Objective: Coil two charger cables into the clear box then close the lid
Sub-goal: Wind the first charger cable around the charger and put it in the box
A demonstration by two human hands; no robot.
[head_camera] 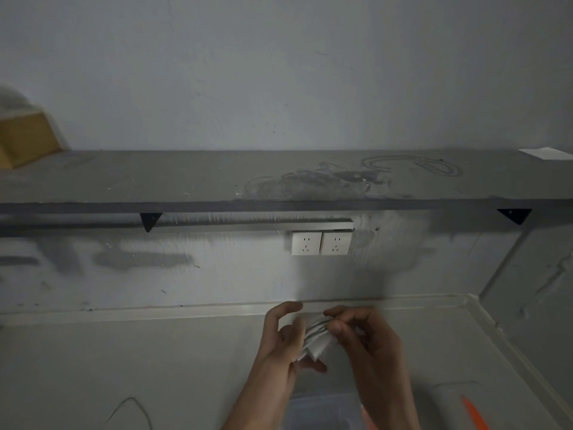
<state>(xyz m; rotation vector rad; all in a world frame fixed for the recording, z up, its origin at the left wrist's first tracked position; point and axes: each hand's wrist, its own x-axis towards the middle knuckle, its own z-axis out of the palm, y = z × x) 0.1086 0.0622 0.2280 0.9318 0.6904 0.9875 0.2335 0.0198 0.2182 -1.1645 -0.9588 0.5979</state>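
Both hands meet above the grey counter, holding a white charger cable point(316, 335) wound into a small bundle. My left hand point(283, 339) cups the bundle from the left and below. My right hand point(366, 339) pinches its top with thumb and fingers. Below the hands, at the bottom edge, the clear box point(322, 409) stands open, partly hidden by my forearms. Its clear lid point(452, 398) with an orange clip lies to the right. A second thin cable point(133, 408) lies loose on the counter at bottom left.
A grey shelf point(186, 181) runs across the wall above, with a cardboard box point(24, 138) at its left end and white paper point(545, 153) at its right. Two white wall sockets point(321, 243) sit under the shelf. A side wall closes off the right.
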